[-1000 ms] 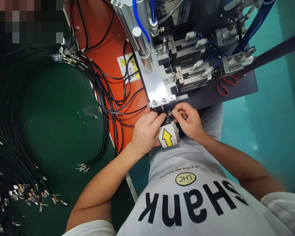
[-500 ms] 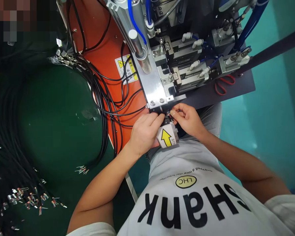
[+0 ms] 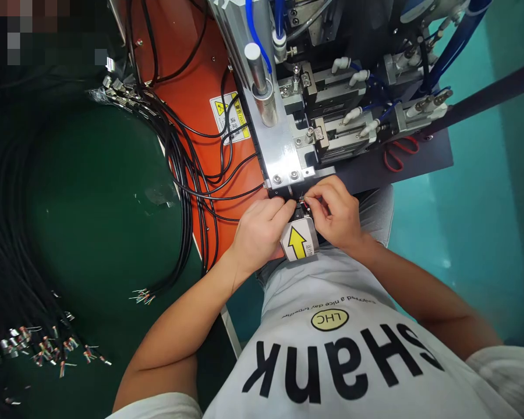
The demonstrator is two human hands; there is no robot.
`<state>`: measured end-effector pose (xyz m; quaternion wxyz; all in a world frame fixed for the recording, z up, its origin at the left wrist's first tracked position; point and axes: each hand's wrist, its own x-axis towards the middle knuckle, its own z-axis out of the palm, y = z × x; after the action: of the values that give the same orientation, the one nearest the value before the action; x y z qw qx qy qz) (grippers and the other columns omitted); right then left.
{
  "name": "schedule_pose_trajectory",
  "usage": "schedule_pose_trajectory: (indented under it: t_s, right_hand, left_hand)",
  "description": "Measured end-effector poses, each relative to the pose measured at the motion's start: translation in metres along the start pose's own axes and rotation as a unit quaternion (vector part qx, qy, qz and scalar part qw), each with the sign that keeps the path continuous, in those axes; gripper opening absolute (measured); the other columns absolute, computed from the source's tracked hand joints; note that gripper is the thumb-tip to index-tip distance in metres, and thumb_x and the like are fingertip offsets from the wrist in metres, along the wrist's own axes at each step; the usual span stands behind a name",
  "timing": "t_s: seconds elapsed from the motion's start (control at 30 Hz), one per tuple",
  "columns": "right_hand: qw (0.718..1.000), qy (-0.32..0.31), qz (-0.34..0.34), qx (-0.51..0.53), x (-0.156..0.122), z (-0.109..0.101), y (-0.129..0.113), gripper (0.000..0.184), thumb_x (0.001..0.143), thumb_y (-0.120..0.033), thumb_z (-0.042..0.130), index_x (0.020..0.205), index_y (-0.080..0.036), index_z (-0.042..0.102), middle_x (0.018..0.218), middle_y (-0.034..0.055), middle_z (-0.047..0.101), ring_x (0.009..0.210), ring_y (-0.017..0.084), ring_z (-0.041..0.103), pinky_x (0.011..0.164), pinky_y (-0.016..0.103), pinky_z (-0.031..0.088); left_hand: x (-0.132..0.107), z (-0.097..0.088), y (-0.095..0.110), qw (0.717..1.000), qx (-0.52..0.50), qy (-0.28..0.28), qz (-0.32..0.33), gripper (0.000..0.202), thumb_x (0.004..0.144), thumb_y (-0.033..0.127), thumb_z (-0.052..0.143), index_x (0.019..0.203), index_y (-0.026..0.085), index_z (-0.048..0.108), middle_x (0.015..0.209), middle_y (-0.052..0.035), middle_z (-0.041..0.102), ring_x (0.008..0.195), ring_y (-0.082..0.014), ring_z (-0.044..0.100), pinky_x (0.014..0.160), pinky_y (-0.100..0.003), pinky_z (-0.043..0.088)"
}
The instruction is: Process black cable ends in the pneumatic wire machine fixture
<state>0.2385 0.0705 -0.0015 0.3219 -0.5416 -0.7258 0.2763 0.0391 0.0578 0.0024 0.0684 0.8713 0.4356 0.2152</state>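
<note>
My left hand (image 3: 262, 230) is closed at the front edge of the machine (image 3: 283, 157), its thumb and forefinger pinched together. A black cable (image 3: 247, 196) runs in just behind it and appears to end in its grip, though the fingers hide most of that. Opposite, my right hand (image 3: 338, 212) pinches fine coloured wires (image 3: 301, 199) between thumb and forefinger; the tips are too small to make out. Both hands meet over a small black fixture (image 3: 300, 212). Below them is a metal plate with a yellow arrow label (image 3: 297, 241).
A bundle of black cables (image 3: 184, 233) with stripped ends lies across the orange base (image 3: 183, 116) and the dark green table (image 3: 96, 192). More cables (image 3: 17, 279) lie at far left. Pneumatic cylinders (image 3: 340, 128) stand behind my hands. Red-handled scissors (image 3: 399, 154) rest to the right.
My right hand has turned slightly, its fingers more curled at the wires. The left hand keeps its place at the fixture. The whole view has shifted a little.
</note>
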Motion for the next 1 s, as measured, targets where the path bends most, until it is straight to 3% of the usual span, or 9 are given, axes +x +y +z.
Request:
schedule_pose_trajectory:
  t_s: [0.13,0.53,0.73,0.83,1.0]
  right_hand:
    - [0.998,0.007,0.028,0.050,-0.001,0.005,0.000,0.010,0.096,-0.024,0.053,0.091,-0.024,0.061,0.094,0.0061,0.061,0.080,0.019,0.059,0.069,0.032,0.047]
    - [0.968,0.012,0.164,0.188,-0.002,0.016,0.003,0.011,0.092,-0.030,0.060,0.085,-0.021,0.060,0.088,0.0009,0.053,0.057,0.009,0.044,0.053,0.026,0.037]
    - [0.924,-0.062,0.272,0.260,0.002,0.013,0.009,0.017,0.090,-0.037,0.063,0.085,-0.021,0.059,0.067,-0.0028,0.052,0.046,0.008,0.041,0.043,0.024,0.027]
    - [0.903,-0.088,0.312,0.280,0.007,0.005,0.013,0.023,0.085,-0.041,0.069,0.082,-0.019,0.063,0.062,-0.0038,0.051,0.045,0.008,0.041,0.043,0.024,0.029]
    - [0.903,-0.050,0.296,0.307,0.009,0.004,0.012,0.029,0.086,-0.047,0.067,0.087,-0.018,0.068,0.068,-0.0025,0.056,0.049,0.008,0.043,0.046,0.024,0.033]
  left_hand:
    - [-0.001,0.000,0.000,1.000,-0.008,-0.006,-0.009,0.031,0.100,0.016,0.038,0.118,0.016,0.063,0.091,-0.0079,0.066,0.079,-0.0183,0.058,0.071,-0.032,0.047]
    - [-0.001,0.000,0.000,0.999,-0.030,0.009,-0.008,0.030,0.099,0.017,0.039,0.119,0.016,0.062,0.092,-0.0084,0.066,0.082,-0.0190,0.060,0.070,-0.032,0.048]
    - [-0.001,0.000,0.000,1.000,-0.013,0.001,-0.005,0.029,0.098,0.015,0.041,0.118,0.015,0.062,0.092,-0.0084,0.067,0.080,-0.0188,0.058,0.070,-0.032,0.048]
    - [-0.001,-0.001,0.001,1.000,-0.015,-0.004,-0.008,0.030,0.098,0.017,0.042,0.120,0.014,0.062,0.093,-0.0091,0.067,0.081,-0.0198,0.059,0.072,-0.032,0.048]
    - [0.000,-0.002,0.001,1.000,-0.027,-0.009,-0.005,0.032,0.097,0.020,0.042,0.122,0.015,0.061,0.094,-0.0099,0.067,0.082,-0.0207,0.059,0.072,-0.034,0.049]
